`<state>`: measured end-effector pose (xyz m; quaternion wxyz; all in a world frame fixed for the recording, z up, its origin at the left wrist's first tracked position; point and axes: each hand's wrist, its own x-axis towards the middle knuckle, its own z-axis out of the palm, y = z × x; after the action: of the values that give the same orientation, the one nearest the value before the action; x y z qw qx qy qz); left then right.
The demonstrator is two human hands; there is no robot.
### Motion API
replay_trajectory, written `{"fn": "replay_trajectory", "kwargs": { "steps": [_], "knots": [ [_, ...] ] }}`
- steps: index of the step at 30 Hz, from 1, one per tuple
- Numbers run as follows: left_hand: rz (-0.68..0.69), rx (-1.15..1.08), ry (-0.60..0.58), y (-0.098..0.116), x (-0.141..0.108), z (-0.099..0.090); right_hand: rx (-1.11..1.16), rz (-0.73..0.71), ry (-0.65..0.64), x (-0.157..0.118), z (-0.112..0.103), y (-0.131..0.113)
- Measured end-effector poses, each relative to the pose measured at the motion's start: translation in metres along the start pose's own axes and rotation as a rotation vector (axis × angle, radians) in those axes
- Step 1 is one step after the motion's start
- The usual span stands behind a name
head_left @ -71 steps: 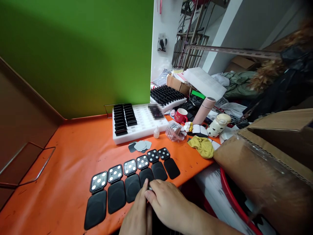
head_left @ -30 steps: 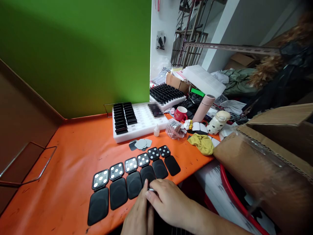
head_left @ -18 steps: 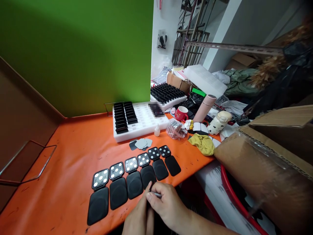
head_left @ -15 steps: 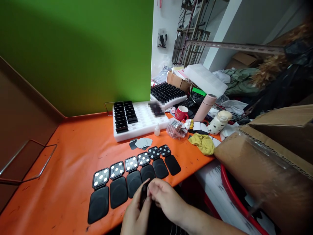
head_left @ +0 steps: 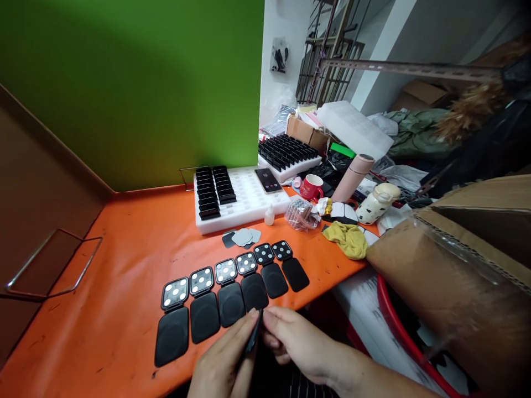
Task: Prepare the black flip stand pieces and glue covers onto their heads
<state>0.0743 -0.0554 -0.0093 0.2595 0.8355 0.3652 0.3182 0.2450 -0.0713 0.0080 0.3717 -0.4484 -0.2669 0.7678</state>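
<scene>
My left hand (head_left: 228,356) is closed around a thin black flat piece (head_left: 254,333), seen nearly edge-on, at the front edge of the table. Close against its right side, my right hand (head_left: 296,340) has thumb and fingers pinched together; what lies between them is hidden. Just beyond my hands, several black hinged cases (head_left: 206,318) lie opened flat in a slanting row. Their upper halves carry pale round dots, while the lower halves are plain black. Behind the row sits a small pile of grey and dark rounded plates (head_left: 244,237).
A white foam tray (head_left: 244,213) holds black pieces on its left and a phone (head_left: 267,181) on its right. Around it are a small bottle (head_left: 269,215), red mug (head_left: 312,188), pink flask (head_left: 352,178) and yellow cloth (head_left: 346,239). A cardboard box (head_left: 448,276) stands right.
The black piece has turned so that its thin edge shows more. My right fingers have shifted slightly to the right, and the view has moved a little.
</scene>
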Motion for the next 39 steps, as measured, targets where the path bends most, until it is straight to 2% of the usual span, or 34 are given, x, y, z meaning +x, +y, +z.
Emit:
{"fn": "replay_trajectory", "kwargs": {
  "steps": [3,11,21,29,32,34,36,39],
  "knots": [
    [0.140,0.192,-0.061,-0.001,-0.001,-0.004,0.053,0.052,-0.038,-0.005,-0.002,-0.002],
    [0.257,0.384,-0.106,-0.002,-0.006,0.002,0.179,0.119,-0.052,-0.007,-0.006,0.003],
    [0.295,0.401,-0.016,-0.001,-0.004,0.011,0.312,0.017,0.133,-0.004,0.008,0.011],
    [0.289,0.274,0.020,-0.004,-0.008,0.013,0.340,-0.006,0.136,-0.002,0.011,0.022],
    [0.232,0.172,0.040,-0.003,-0.010,0.016,0.371,-0.008,0.153,0.001,0.010,0.022],
    [0.134,0.065,0.062,-0.002,-0.009,0.017,0.392,0.010,0.106,0.002,0.010,0.019],
    [-0.076,-0.090,0.109,0.000,-0.004,0.016,0.410,0.037,0.016,0.001,0.010,0.014],
    [-0.522,-0.368,0.232,0.003,0.007,0.008,0.434,0.089,-0.101,-0.001,0.011,0.003]
  ]
}}
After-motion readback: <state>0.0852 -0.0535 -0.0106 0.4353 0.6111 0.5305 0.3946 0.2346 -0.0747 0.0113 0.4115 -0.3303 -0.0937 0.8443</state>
